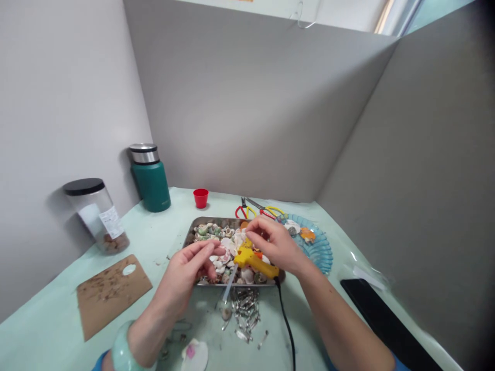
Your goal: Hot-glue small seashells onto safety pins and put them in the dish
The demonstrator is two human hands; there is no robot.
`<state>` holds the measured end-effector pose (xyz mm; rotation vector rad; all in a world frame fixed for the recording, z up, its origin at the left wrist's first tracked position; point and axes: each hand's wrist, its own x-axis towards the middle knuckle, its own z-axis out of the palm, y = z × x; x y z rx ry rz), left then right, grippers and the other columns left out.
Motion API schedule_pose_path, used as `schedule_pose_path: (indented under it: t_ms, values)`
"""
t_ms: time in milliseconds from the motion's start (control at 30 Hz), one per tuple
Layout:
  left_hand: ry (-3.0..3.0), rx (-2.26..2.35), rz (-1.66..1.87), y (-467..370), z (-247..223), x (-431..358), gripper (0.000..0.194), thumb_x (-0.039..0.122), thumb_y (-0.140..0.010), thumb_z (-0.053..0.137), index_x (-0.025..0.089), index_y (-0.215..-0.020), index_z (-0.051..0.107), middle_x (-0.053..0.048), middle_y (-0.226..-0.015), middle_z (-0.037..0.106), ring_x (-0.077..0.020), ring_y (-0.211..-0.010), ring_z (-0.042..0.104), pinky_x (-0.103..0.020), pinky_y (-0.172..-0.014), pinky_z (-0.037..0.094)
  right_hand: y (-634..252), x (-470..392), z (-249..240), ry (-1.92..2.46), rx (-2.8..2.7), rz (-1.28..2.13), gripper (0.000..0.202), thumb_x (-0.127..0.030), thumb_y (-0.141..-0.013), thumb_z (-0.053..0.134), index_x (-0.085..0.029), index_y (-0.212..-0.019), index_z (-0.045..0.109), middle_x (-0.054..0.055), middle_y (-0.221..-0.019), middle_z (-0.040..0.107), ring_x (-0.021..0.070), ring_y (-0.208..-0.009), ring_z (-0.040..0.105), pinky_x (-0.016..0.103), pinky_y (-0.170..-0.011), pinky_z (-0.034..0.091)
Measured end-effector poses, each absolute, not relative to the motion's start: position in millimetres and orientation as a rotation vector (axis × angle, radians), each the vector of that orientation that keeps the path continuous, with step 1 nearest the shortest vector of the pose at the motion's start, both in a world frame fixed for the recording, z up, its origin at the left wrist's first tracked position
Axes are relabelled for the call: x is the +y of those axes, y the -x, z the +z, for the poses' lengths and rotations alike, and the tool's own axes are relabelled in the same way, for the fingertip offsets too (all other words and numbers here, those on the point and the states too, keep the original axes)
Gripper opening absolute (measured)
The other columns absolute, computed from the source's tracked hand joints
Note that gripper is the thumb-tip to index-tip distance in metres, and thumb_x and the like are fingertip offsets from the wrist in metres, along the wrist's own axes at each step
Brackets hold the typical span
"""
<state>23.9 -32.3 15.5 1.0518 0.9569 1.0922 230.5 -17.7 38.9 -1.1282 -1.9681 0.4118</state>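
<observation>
A metal tray [188, 238] full of shells stands in the middle of the table. Across its right part lies a yellow glue gun [257, 261], a clear glue stick [229, 283] poking out of its back and a black cord running toward me. Over the tray's left front my left hand [195, 263] hovers, fingers bent and pinched together; anything between them is too small to tell. My right hand [273, 242] is above the tray's right side, just over the glue gun, thumb and fingertips together, their hold unclear. Small metal pins [246, 312] are heaped in front of the tray.
A blue plate [323, 247] with decorated shells is at the right, scissors and pliers [263, 208] behind the tray. A red cup [200, 198], green bottle [151, 183], lidded jar [98, 216] and brown board [112, 296] stand or lie left. A painted shell [195, 355] lies near me.
</observation>
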Motion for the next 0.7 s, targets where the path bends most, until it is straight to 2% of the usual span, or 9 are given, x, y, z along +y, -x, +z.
schedule_pose_path:
  t_ms: [133,267,400,500,600,700]
  values:
    - [-1.052,0.991,1.068,-24,14,-31,0.032,0.036,-0.073,0.065,0.014,-0.096,0.061,-0.007,-0.092,0.068,-0.0064,-0.049,0.051,-0.02,-0.05,0.04,-268,-9,43,1.31,-1.896,0.341,0.011,-0.021,-0.084,0.045,-0.018,-0.08,0.054,-0.001,-0.072,0.055,0.0103,-0.064,0.049,0.022,-0.058,0.038]
    - [-1.064,1.023,1.069,-24,9,-27,0.027,0.034,-0.067,0.071,0.014,-0.081,0.058,0.0,-0.07,0.065,-0.0066,-0.049,0.05,-0.018,-0.05,0.039,-305,-1,41,1.594,-1.893,0.253,0.017,-0.027,-0.085,0.041,-0.017,-0.084,0.054,-0.001,-0.071,0.058,0.01,-0.062,0.051,0.021,-0.057,0.038]
    - [-1.05,1.061,1.041,-23,4,-23,0.028,0.035,-0.065,0.072,0.015,-0.081,0.058,0.003,-0.062,0.06,-0.0072,-0.049,0.049,-0.018,-0.05,0.038,-335,7,31,1.808,-1.882,0.165,0.013,-0.022,-0.08,0.047,-0.016,-0.077,0.058,0.0,-0.071,0.061,0.011,-0.065,0.052,0.021,-0.058,0.036]
    - [-1.088,1.088,1.027,-21,0,-21,0.03,0.037,-0.064,0.072,0.016,-0.082,0.059,0.003,-0.067,0.061,-0.0076,-0.051,0.049,-0.018,-0.051,0.039,-353,11,23,2.009,-1.869,0.122,0.009,-0.02,-0.078,0.052,-0.016,-0.076,0.06,0.002,-0.075,0.063,0.013,-0.071,0.055,0.022,-0.063,0.038]
    - [-1.129,1.118,0.989,-21,0,-21,0.033,0.04,-0.064,0.072,0.016,-0.083,0.059,0.004,-0.06,0.059,-0.0093,-0.051,0.049,-0.019,-0.051,0.039,-365,13,16,2.207,-1.848,0.123,0.013,-0.026,-0.083,0.054,-0.015,-0.084,0.061,0.004,-0.085,0.063,0.0155,-0.08,0.057,0.029,-0.071,0.044]
    - [-1.121,1.14,0.961,-21,1,-21,0.037,0.04,-0.062,0.073,0.017,-0.085,0.057,0.004,-0.065,0.06,-0.0102,-0.054,0.051,-0.021,-0.055,0.041,-370,15,9,2.345,-1.843,0.17,0.023,-0.031,-0.088,0.051,-0.014,-0.101,0.058,0.006,-0.101,0.06,0.0169,-0.087,0.058,0.036,-0.076,0.048]
